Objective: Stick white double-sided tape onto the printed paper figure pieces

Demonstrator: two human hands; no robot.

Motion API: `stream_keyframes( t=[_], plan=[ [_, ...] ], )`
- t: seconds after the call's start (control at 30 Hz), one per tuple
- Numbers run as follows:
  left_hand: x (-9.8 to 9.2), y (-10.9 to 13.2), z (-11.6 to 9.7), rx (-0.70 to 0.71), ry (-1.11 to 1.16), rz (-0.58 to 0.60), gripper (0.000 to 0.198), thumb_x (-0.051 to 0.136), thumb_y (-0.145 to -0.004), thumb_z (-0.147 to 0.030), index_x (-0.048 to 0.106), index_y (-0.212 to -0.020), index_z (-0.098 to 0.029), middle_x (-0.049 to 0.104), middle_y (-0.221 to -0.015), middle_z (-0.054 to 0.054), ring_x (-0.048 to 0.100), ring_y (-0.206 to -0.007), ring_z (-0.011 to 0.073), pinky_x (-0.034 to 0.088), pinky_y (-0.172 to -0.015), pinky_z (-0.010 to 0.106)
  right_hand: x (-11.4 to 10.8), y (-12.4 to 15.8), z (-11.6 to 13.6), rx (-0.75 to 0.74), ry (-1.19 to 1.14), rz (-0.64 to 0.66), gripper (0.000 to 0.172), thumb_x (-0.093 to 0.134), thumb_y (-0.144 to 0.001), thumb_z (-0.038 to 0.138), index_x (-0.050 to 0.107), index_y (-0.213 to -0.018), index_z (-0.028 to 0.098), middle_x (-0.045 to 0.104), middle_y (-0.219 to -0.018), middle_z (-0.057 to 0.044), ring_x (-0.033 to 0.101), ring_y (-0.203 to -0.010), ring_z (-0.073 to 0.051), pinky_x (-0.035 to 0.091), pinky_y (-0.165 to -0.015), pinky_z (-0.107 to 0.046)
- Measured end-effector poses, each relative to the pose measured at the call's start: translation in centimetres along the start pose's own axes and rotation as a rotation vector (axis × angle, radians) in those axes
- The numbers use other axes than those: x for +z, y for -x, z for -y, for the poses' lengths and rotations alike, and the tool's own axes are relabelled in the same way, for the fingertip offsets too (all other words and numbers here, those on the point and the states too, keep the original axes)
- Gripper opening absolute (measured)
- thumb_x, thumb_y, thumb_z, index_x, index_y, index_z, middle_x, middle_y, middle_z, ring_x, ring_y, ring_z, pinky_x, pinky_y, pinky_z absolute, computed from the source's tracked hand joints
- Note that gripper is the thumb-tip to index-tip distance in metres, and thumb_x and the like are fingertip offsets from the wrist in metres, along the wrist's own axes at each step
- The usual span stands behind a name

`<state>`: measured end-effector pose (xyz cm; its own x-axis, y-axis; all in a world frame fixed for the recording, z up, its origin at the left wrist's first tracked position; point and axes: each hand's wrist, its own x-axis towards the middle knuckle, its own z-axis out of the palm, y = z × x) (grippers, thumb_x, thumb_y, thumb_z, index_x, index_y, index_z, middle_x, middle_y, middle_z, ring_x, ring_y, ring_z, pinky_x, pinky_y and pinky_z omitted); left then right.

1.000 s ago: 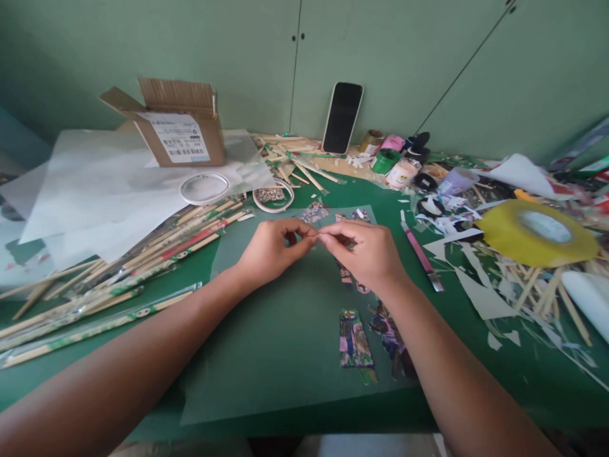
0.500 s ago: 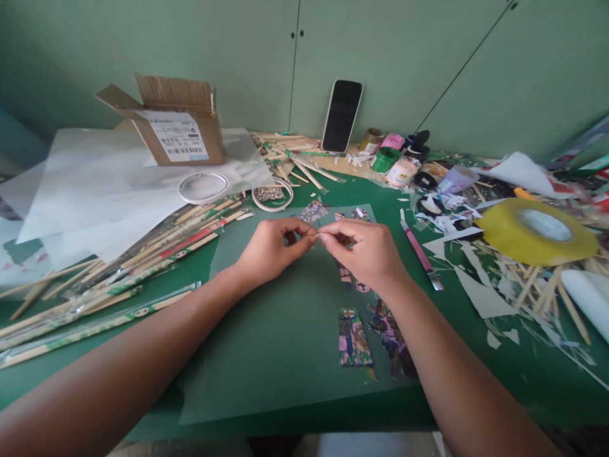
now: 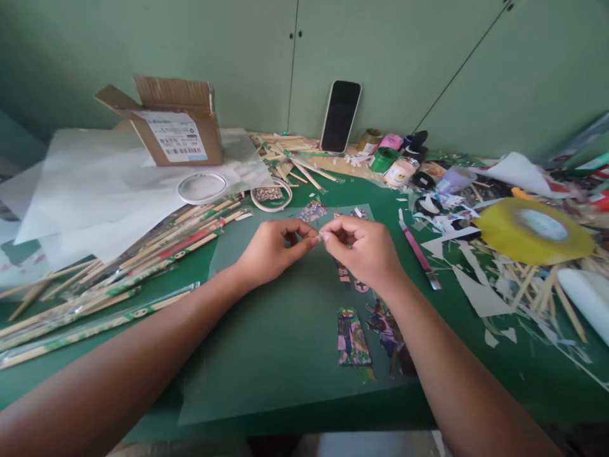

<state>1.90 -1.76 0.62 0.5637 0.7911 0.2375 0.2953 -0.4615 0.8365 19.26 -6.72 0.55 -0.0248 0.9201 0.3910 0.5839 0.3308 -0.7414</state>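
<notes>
My left hand (image 3: 271,249) and my right hand (image 3: 365,250) meet fingertip to fingertip above a translucent plastic sheet (image 3: 266,330) on the green table. Both pinch something tiny between thumb and forefinger; it is too small to name. Under my right wrist lie colourful printed cut-out strips (image 3: 353,337), with more cut-outs (image 3: 314,212) just beyond my fingers. A pink craft knife (image 3: 419,254) rests right of my right hand.
Wrapped wooden sticks (image 3: 118,279) fan out at left beside white paper sheets and an open cardboard box (image 3: 171,127). A phone (image 3: 340,117) leans on the wall. Small jars (image 3: 399,170), a yellow tape roll (image 3: 533,230) and paper scraps crowd the right.
My right hand's fingers have curled slightly tighter and lifted a touch at the pinch; the left hand holds still. The view has shifted a little.
</notes>
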Motion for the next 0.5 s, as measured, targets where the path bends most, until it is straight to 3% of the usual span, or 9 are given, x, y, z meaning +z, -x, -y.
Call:
stream_keyframes(
  t=[0.1, 0.2, 0.3, 0.37, 0.5],
  plan=[
    [0.0, -0.1, 0.2, -0.004, 0.05, -0.01, 0.02, 0.063, -0.082, -0.033, 0.07, -0.081, -0.014, 0.067, -0.071, 0.001, 0.051, -0.06, 0.0084, 0.042, -0.059, 0.021, -0.1, -0.2, 0.1, 0.073, -0.067, -0.034, 0.014, 0.058, -0.08, 0.027, 0.065, -0.074, 0.018, 0.059, -0.057, 0.002, 0.049, -0.049, -0.01, 0.037, -0.049, -0.024],
    [0.0, -0.1, 0.5, -0.035, 0.095, -0.023, 0.024, 0.063, -0.082, -0.036, 0.07, -0.083, -0.013, 0.065, -0.069, 0.001, 0.049, -0.057, 0.008, 0.04, -0.056, 0.021, -1.1, -0.5, -0.2, 0.102, -0.012, -0.151, 0.014, 0.057, -0.08, 0.028, 0.063, -0.072, 0.018, 0.059, -0.058, 0.002, 0.052, -0.052, -0.012, 0.039, -0.052, -0.025],
    [0.1, -0.1, 0.7, -0.055, 0.13, -0.018, 0.025, 0.063, -0.082, -0.037, 0.069, -0.083, -0.013, 0.063, -0.067, 0.001, 0.047, -0.055, 0.0073, 0.039, -0.053, 0.02, -3.1, -1.0, -1.2, 0.168, 0.217, -0.326, 0.012, 0.054, -0.078, 0.023, 0.06, -0.068, 0.02, 0.058, -0.056, 0.001, 0.052, -0.052, -0.014, 0.038, -0.054, -0.028],
    [0.1, -0.1, 0.6, -0.064, 0.161, -0.007, 0.024, 0.063, -0.081, -0.036, 0.068, -0.083, -0.013, 0.061, -0.066, 0.001, 0.046, -0.054, 0.0069, 0.038, -0.051, 0.02, -4.4, -1.2, -2.2, 0.291, 0.398, -0.423, 0.016, 0.054, -0.078, 0.022, 0.057, -0.064, 0.02, 0.058, -0.056, -0.001, 0.052, -0.053, -0.016, 0.038, -0.057, -0.03],
    [0.2, -0.1, 0.5, -0.083, 0.27, -0.011, 0.023, 0.069, -0.078, -0.036, 0.066, -0.081, -0.013, 0.062, -0.071, 0.002, 0.049, -0.056, 0.0072, 0.04, -0.052, 0.02, -5.9, -1.3, -3.4, 0.468, 0.618, -0.394, 0.012, 0.054, -0.076, 0.013, 0.063, -0.077, 0.02, 0.064, -0.066, -0.005, 0.054, -0.06, -0.021, 0.037, -0.062, -0.033]
  ],
)
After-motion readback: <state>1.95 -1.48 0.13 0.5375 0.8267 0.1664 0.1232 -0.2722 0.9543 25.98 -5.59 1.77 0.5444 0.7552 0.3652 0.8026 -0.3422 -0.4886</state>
